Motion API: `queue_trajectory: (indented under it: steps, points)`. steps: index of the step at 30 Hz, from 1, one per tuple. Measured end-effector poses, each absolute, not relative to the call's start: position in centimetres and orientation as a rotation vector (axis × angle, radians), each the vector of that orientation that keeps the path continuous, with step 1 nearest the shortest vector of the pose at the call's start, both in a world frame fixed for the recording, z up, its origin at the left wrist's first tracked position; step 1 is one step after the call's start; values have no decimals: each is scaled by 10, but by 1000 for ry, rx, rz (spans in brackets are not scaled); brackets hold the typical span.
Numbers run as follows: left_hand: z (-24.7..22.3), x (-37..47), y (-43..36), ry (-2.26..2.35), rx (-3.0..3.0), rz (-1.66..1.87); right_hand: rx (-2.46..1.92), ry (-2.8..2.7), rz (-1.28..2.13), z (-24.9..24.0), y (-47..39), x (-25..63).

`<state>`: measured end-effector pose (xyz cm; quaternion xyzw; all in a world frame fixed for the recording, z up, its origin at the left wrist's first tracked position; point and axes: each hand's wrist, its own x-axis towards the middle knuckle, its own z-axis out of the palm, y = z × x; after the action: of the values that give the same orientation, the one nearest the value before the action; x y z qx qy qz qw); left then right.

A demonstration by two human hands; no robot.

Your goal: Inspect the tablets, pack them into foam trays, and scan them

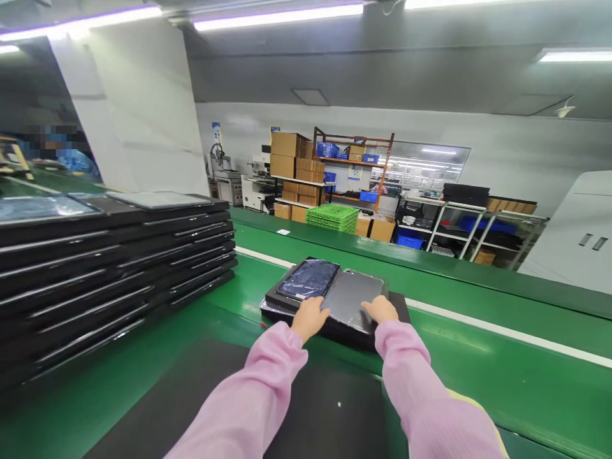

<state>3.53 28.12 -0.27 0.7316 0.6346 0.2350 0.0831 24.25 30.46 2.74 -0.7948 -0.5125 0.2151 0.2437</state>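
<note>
The grey device (354,294) was touched near its right edge by the curled right hand (381,310) and near its lower left corner by the partly curled left hand (310,317); whether it was firmly gripped could not be told. It was placed beside the dark-screened device (310,278), above black trays (287,310) set on the green surface (478,338). Further left, a tray stack (119,268) was seen

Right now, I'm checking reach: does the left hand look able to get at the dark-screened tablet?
Probably yes: the left hand is close to the dark-screened tablet, and nothing visible stands between them.
</note>
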Motion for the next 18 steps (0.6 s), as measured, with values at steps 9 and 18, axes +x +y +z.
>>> queue_trajectory:
  steps: [9,18]
  points:
    - [-16,59,262,1688,2013,760,-1783,-1145,884,22,293,232]
    - [5,22,199,1178,1528,1073,-1223,-1095,1043,14,157,255]
